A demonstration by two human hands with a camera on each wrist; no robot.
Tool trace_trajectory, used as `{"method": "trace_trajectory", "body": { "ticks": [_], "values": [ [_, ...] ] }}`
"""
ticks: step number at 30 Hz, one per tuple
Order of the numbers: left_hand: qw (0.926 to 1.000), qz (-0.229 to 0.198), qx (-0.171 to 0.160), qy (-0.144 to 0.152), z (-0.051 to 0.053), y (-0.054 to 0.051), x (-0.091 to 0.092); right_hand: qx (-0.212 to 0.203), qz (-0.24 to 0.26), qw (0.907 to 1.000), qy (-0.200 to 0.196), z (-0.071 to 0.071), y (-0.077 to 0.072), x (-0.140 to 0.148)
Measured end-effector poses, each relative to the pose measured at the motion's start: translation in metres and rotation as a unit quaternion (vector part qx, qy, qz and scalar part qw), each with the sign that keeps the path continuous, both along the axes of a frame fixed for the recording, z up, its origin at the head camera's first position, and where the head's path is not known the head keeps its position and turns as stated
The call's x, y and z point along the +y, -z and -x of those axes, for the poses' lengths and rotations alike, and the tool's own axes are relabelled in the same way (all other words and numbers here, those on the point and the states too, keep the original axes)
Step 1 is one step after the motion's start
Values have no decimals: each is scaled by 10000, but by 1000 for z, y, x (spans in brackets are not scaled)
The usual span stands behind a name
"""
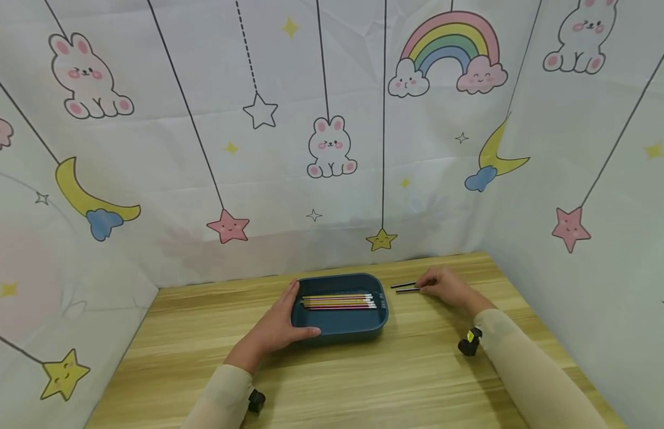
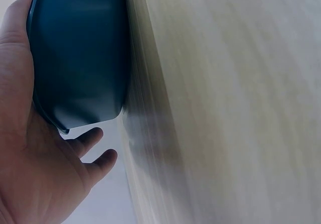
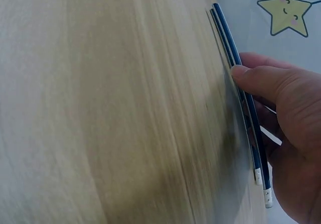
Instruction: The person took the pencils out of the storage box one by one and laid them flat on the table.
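My left hand [image 1: 275,322] rests on the left end of a dark blue tray [image 1: 340,335]. Its thumb lies along the near wall, and its fingers run up the left side, mostly straight. Inside the tray lie several striped pencils [image 1: 337,302] side by side, with white ends at the right. Right of the tray, my right hand [image 1: 449,287] pinches a dark blue pencil [image 3: 263,174] between thumb and fingers; it has a white eraser end. A second dark pencil [image 3: 255,158] runs close alongside it; whether the fingers touch that one I cannot tell.
The wood-grain table [image 1: 364,381] reaches back to a white cloth [image 1: 284,179] printed with rabbits, stars and moons, which also hangs at both sides. A small black device [image 1: 469,342] sits by the right cuff, another [image 1: 256,401] by the left.
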State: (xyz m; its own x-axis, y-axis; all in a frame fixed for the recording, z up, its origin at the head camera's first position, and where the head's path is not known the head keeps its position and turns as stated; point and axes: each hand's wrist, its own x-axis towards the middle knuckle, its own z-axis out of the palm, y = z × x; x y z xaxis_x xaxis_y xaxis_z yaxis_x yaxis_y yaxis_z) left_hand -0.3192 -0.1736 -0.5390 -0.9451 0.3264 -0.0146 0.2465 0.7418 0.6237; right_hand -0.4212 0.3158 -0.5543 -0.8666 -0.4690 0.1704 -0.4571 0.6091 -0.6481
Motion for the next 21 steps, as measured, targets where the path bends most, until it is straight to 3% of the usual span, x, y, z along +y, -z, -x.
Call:
{"method": "trace_trajectory", "body": {
  "ticks": [11, 21],
  "values": [
    [10000, -31, -38, -25, 0, 0, 0, 259, -6, 9996, 61, 3, 11, -5],
    [10000, -30, -18, -32, 1, 3, -1, 41, 34, 9998, 214, 4, 13, -10]
  ]
}}
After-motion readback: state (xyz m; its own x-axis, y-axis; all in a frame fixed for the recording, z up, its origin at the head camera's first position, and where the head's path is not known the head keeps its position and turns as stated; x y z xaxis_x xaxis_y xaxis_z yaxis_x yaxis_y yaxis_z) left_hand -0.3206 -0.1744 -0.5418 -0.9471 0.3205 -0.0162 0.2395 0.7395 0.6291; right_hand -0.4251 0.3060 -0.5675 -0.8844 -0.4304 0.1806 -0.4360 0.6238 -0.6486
